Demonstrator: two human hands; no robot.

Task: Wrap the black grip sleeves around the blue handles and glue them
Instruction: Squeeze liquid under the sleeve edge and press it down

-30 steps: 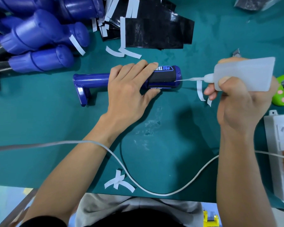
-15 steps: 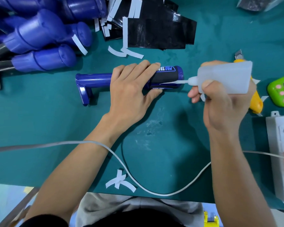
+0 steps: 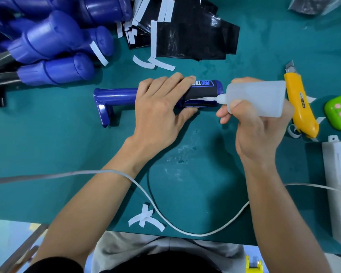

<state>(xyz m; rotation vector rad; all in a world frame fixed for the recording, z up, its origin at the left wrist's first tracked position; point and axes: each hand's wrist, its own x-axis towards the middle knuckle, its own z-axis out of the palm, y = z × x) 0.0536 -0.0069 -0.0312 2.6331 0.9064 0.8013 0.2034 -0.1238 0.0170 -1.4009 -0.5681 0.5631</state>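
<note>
Right hand (image 3: 260, 131) grips the glue bottle (image 3: 260, 97), nozzle on the black grip sleeve (image 3: 203, 93) seam, mid-worktop (image 3: 67, 154). My left hand (image 3: 161, 111) presses flat on the blue handle (image 3: 116, 95). I'd squeeze lightly, tracing a thin bead.

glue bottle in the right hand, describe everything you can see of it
The glue bottle is a small squeeze bottle of cloudy translucent plastic with a flat rear end and a thin white nozzle. It lies nearly level, nozzle pointing left, above the green table. The right hand grips its body, fingers curled round it. The nozzle tip appears to touch the black grip sleeve on the blue handle. Its fill level is unclear.
</note>
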